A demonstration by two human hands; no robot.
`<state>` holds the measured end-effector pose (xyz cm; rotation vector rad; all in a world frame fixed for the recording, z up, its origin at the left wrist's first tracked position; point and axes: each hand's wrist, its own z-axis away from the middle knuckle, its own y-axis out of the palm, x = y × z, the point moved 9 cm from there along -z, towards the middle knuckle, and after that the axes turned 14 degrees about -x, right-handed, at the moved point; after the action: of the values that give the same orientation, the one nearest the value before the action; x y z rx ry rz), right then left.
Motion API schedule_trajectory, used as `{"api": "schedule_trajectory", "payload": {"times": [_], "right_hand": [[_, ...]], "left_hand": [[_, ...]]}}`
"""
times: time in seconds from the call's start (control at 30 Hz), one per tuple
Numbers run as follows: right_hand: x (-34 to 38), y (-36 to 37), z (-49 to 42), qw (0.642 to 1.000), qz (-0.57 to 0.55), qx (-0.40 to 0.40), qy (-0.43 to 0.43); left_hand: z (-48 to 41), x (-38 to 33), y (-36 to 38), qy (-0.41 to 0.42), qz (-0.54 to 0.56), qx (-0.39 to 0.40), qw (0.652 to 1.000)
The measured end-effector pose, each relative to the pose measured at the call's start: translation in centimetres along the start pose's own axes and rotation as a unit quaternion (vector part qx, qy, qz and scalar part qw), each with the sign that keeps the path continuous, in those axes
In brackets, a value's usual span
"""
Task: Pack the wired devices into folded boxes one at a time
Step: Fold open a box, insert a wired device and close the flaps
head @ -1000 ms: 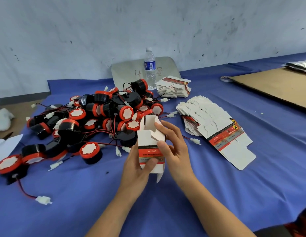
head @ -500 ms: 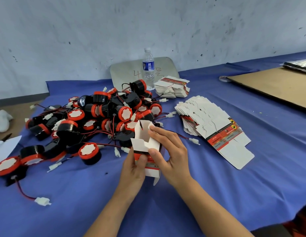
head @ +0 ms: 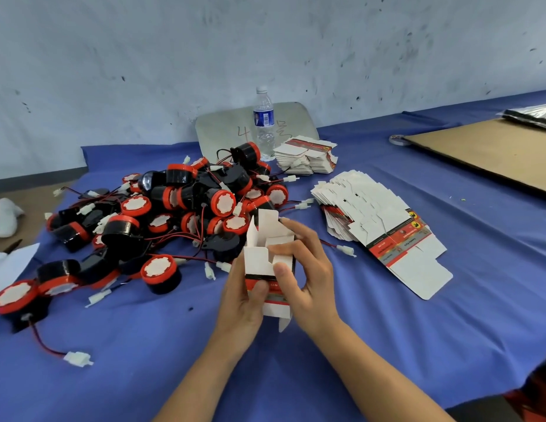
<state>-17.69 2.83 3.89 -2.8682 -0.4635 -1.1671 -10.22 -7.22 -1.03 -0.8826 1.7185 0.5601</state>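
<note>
Box [head: 259, 260]: held upright above the worktop [head: 418, 345], just in front of the device pile [head: 180, 208], flaps up.
Left hand [head: 239, 303]: your fingers [head: 260, 291] wrap its lower body to steady it.
Right hand [head: 310, 275]: your fingers pinch the top flaps, likely folding them.

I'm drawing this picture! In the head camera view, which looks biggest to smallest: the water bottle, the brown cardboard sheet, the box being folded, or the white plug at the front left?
1. brown cardboard sheet
2. half-folded box, though being nearer the camera makes it look bigger
3. water bottle
4. white plug
</note>
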Motion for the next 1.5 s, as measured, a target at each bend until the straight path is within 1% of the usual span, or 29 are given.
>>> {"api": "schedule_trajectory", "payload": {"times": [0.07, 0.2, 0.37, 0.47, 0.57, 0.63, 0.73, 0.8, 0.9, 0.97, 1.03, 1.1, 1.13, 1.2, 1.3, 1.37, 1.4, 1.43, 1.5], "right_hand": [[0.4, -0.1, 0.0, 1.000, -0.006, 0.001, -0.012], [1.3, 0.2, 0.2, 0.999, -0.023, 0.014, -0.032], [1.9, 0.8, 0.4, 0.996, 0.017, 0.043, -0.077], [2.2, 1.1, 0.7, 0.994, 0.035, 0.044, -0.099], [1.9, 1.4, 1.0, 0.994, 0.038, 0.041, -0.094], [1.1, 1.5, 0.9, 0.997, 0.029, 0.045, -0.062], [0.1, 0.9, 0.5, 0.999, 0.012, 0.033, -0.016], [-0.3, 0.4, 0.3, 1.000, -0.003, 0.016, 0.001], [-0.9, 0.2, 0.2, 0.996, -0.076, 0.010, 0.052], [-0.9, 0.5, 0.4, 0.994, -0.088, 0.023, 0.062], [-1.2, 1.1, 0.7, 0.991, -0.087, 0.053, 0.089], [-1.8, 2.0, 1.2, 0.984, -0.069, 0.106, 0.123], [-2.0, 2.4, 1.5, 0.982, -0.046, 0.135, 0.125], [-2.0, 2.7, 1.6, 0.982, 0.009, 0.164, 0.097], [-1.2, 2.5, 1.1, 0.982, 0.076, 0.171, 0.023], [-0.6, 2.6, 1.1, 0.975, 0.122, 0.185, -0.036], [-0.4, 2.7, 1.3, 0.970, 0.137, 0.191, -0.058], [-0.2, 2.9, 1.4, 0.967, 0.145, 0.198, -0.071], [0.0, 3.0, 1.6, 0.965, 0.142, 0.205, -0.078]], "left_hand": [[0.0, 0.1, -0.1, 0.008, -0.001, -0.005, 1.000], [-0.2, 1.2, -0.3, -0.029, 0.044, -0.013, 0.999], [0.1, 1.4, -0.1, -0.035, 0.093, -0.010, 0.995], [0.3, 1.8, 0.0, -0.068, 0.137, -0.011, 0.988], [0.2, 1.7, -0.2, -0.070, 0.117, -0.023, 0.990], [0.0, 0.8, -0.4, -0.034, 0.082, -0.025, 0.996], [0.1, -2.1, -0.1, 0.107, -0.012, 0.001, 0.994], [0.4, -3.2, 0.1, 0.171, -0.056, 0.004, 0.984], [0.4, -3.4, -0.1, 0.177, -0.092, -0.019, 0.980], [0.5, -3.5, -0.3, 0.180, -0.101, -0.035, 0.978], [0.5, -3.6, -0.5, 0.174, -0.082, -0.049, 0.980], [0.6, -3.5, -0.9, 0.134, -0.005, -0.073, 0.988], [0.5, -2.9, -1.2, 0.088, 0.048, -0.088, 0.991], [0.0, -1.3, -1.6, -0.022, 0.152, -0.094, 0.984], [-0.6, 0.4, -1.3, -0.156, 0.250, -0.044, 0.955], [-0.5, 1.2, -1.0, -0.223, 0.269, -0.008, 0.937], [-0.4, 1.4, -0.7, -0.240, 0.260, 0.011, 0.935], [-0.3, 1.5, -0.5, -0.248, 0.248, 0.026, 0.936], [-0.3, 1.5, -0.5, -0.249, 0.237, 0.029, 0.939]]}}
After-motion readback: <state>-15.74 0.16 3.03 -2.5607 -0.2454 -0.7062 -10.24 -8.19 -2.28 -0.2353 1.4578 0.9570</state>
